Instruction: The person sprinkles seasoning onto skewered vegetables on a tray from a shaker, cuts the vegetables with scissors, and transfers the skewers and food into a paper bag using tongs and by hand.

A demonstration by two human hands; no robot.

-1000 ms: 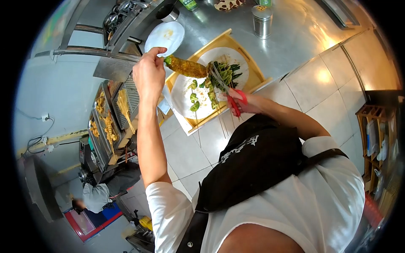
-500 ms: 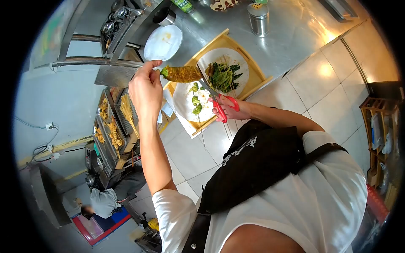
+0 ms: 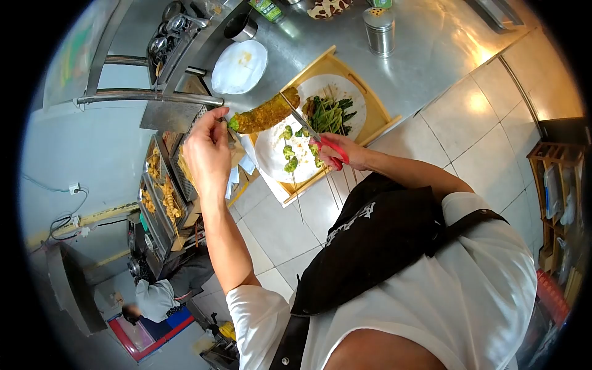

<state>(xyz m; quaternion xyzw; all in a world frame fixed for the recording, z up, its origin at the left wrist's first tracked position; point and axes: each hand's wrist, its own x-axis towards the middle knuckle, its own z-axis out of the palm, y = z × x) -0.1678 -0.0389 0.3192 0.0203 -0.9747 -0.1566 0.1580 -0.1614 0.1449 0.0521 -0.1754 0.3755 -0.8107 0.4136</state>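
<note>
My left hand pinches the green end of a long vegetable coated in brown seasoning, held up over a tray. Red-handled scissors are in my right hand, fingers wrapped through the handles. The blades reach up to the vegetable's far end; whether they are open there, I cannot tell. Below, a white plate bears skewered broccoli. Beside it, another white plate holds skewered leafy greens. Both plates sit in a wooden tray.
On the steel counter stand a metal shaker, a stained white dish and a metal cup. Trays of fried skewers are at the left. Further off, a person in light clothing is lower left.
The vegetable has swung from nearly level to a slant, its far end higher and farther right. My left hand has dropped slightly, and the scissor blades now cross the vegetable's far end.
</note>
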